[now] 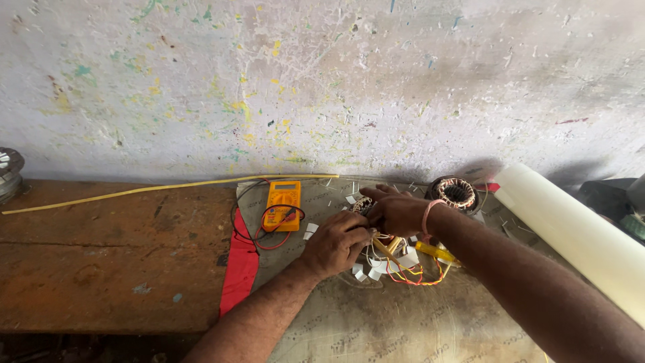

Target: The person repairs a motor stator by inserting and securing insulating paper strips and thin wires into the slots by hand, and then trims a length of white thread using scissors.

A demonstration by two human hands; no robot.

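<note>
grey mat [376,323] | wooden bench [101,255] — paint-flecked wall [322,81] behind

- You have only one view, from the camera on your head.
- It looks forward and down over the workbench [101,262], facing the paint-spotted wall [322,81] behind it.
- Your left hand [336,243] and right hand [398,212] meet near the middle, at arm's length.
- The wall fills the upper half, the bench the lower half.
</note>
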